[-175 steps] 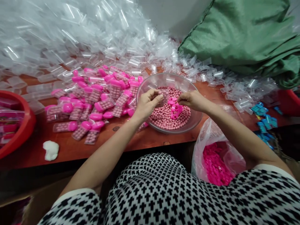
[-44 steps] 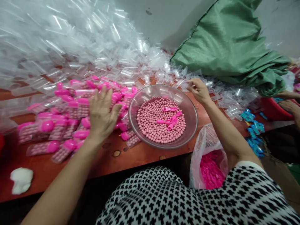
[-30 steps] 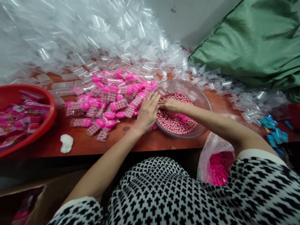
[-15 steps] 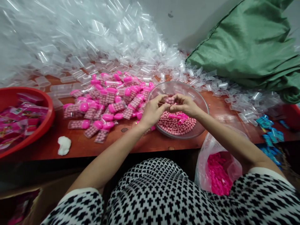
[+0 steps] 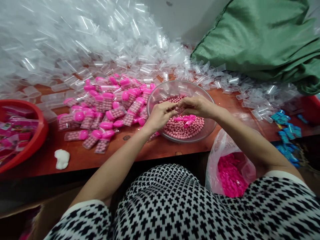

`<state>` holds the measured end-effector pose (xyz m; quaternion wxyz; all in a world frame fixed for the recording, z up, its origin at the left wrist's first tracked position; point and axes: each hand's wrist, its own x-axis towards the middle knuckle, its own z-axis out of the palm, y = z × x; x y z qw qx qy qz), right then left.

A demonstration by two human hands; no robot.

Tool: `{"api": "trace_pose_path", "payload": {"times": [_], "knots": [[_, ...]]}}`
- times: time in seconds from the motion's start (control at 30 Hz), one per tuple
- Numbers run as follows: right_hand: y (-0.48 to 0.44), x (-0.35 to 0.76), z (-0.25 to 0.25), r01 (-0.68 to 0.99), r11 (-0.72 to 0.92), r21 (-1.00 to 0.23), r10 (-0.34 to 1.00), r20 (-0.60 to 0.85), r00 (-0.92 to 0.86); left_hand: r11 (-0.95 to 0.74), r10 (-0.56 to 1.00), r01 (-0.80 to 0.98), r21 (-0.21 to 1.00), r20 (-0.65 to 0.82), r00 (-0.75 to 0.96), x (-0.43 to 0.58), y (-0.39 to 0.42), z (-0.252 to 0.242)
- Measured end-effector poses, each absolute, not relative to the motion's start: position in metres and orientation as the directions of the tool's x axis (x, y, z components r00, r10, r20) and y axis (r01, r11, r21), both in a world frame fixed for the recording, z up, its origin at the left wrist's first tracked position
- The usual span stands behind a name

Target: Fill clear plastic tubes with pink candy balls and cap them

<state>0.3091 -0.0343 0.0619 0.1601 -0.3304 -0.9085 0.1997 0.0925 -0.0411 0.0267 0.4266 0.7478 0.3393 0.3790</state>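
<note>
Meeting over the clear bowl (image 5: pixel 170 89), the left hand (image 5: pixel 158 116) and the right hand (image 5: pixel 197 106) pinch fingertip to fingertip, and whatever they grip is hidden by the fingers. The bowl stands near the front edge of the wooden table (image 5: pixel 140 151) and holds small, round, matte pink balls (image 5: pixel 175 130), with a few bright pink caps (image 5: pixel 188 118) lying on top. Filled pink-capped tubes (image 5: pixel 105 110) lie heaped just left of it.

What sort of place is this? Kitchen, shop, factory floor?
Probably a small hand-packing workshop, likely for sweets: a huge heap of empty clear cases, a bowl of pink balls, and a pile of filled pink-capped packs beside it on the bench.
</note>
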Motion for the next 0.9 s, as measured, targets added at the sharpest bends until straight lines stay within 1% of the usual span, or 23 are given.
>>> {"api": "trace_pose_path", "payload": {"times": [0.1, 0.2, 0.3, 0.37, 0.47, 0.57, 0.63, 0.67, 0.73, 0.8, 0.83, 0.9], "knots": [[-0.036, 0.308, 0.055, 0.545, 0.708, -0.449, 0.658, 0.140, -0.740, -0.522, 0.794, 0.284, 0.804, 0.337, 0.506, 0.095, -0.044, 0.028], [-0.039, 0.306, 0.052, 0.556, 0.691, -0.463, 0.675, 0.135, -0.726, -0.558, 0.777, 0.315, 0.768, 0.350, 0.523, 0.096, -0.045, 0.029], [-0.040, 0.303, 0.054, 0.567, 0.658, -0.496, 0.700, 0.124, -0.703, -0.554, 0.778, 0.333, 0.763, 0.332, 0.534, 0.097, -0.045, 0.028], [-0.040, 0.302, 0.056, 0.581, 0.647, -0.494, 0.711, 0.117, -0.693, -0.546, 0.782, 0.343, 0.764, 0.319, 0.536, 0.098, -0.045, 0.027], [-0.039, 0.305, 0.057, 0.619, 0.641, -0.454, 0.728, 0.104, -0.678, -0.519, 0.811, 0.358, 0.776, 0.317, 0.491, 0.098, -0.044, 0.026], [-0.039, 0.314, 0.056, 0.722, 0.566, -0.399, 0.808, 0.096, -0.581, -0.467, 0.853, 0.345, 0.814, 0.312, 0.419, 0.097, -0.044, 0.024], [-0.040, 0.320, 0.055, 0.807, 0.492, -0.327, 0.866, 0.089, -0.492, -0.415, 0.879, 0.298, 0.860, 0.295, 0.375, 0.097, -0.043, 0.023], [-0.041, 0.321, 0.054, 0.835, 0.478, -0.272, 0.875, 0.066, -0.480, -0.371, 0.894, 0.248, 0.895, 0.273, 0.354, 0.097, -0.043, 0.023], [-0.044, 0.317, 0.053, 0.849, 0.511, -0.136, 0.853, -0.040, -0.520, -0.222, 0.915, 0.075, 0.972, 0.181, 0.360, 0.097, -0.041, 0.022], [-0.047, 0.310, 0.049, 0.822, 0.570, -0.007, 0.804, -0.198, -0.560, -0.040, 0.900, -0.121, 0.992, 0.088, 0.427, 0.096, -0.039, 0.022], [-0.048, 0.306, 0.046, 0.812, 0.581, 0.047, 0.792, -0.263, -0.551, 0.017, 0.882, -0.171, 0.985, 0.066, 0.466, 0.096, -0.039, 0.022], [-0.049, 0.302, 0.041, 0.823, 0.554, 0.128, 0.808, -0.318, -0.495, 0.014, 0.861, -0.157, 0.988, 0.068, 0.504, 0.094, -0.037, 0.022]]}}
